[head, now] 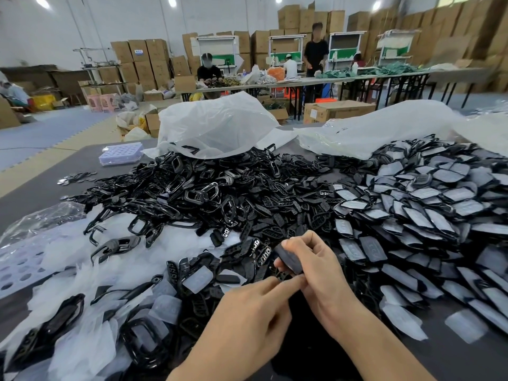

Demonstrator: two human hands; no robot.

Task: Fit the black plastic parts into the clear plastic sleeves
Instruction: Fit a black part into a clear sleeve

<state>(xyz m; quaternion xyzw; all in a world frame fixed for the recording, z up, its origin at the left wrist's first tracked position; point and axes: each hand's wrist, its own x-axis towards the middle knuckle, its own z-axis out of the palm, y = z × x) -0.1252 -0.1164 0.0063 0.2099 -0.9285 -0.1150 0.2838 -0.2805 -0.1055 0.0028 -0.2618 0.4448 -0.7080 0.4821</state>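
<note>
My right hand (313, 266) grips a black plastic part (288, 259) in a clear sleeve, thumb and fingers curled round it just above the table's near middle. My left hand (255, 306) reaches in from below, its fingertips touching the lower end of that part. A big heap of loose black parts (209, 193) covers the middle of the table. Clear sleeves (198, 279) lie scattered at the near left. A pile of sleeved parts (428, 213) spreads over the right side.
Two large white plastic bags (217, 125) lie behind the heaps. A clear plastic tray with round holes (121, 153) sits at the far left of the dark table (35, 188). Beyond are other tables, people at work and stacked cardboard boxes (143, 61).
</note>
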